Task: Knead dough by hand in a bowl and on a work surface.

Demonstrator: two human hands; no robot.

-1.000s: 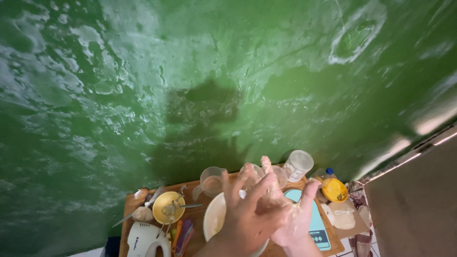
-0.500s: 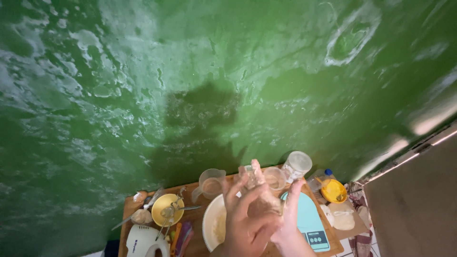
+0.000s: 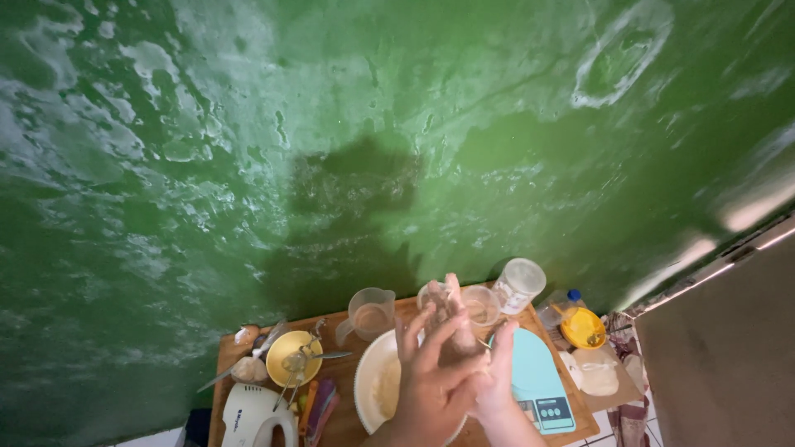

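Low at the frame's bottom edge, both wrists are cut off and the left hand point(image 3: 431, 389), fingers spread and raised, hides much of the white bowl point(image 3: 370, 382) on the wooden tabletop point(image 3: 331, 426). Between the two hands a pale lump of dough point(image 3: 454, 319) stands with its long axis upright, top end pointing at the green wall point(image 3: 331, 149). Whether the left hand grips it cannot be told, while the right hand point(image 3: 495, 377) curls against its lower part beside the teal scale point(image 3: 534, 381).
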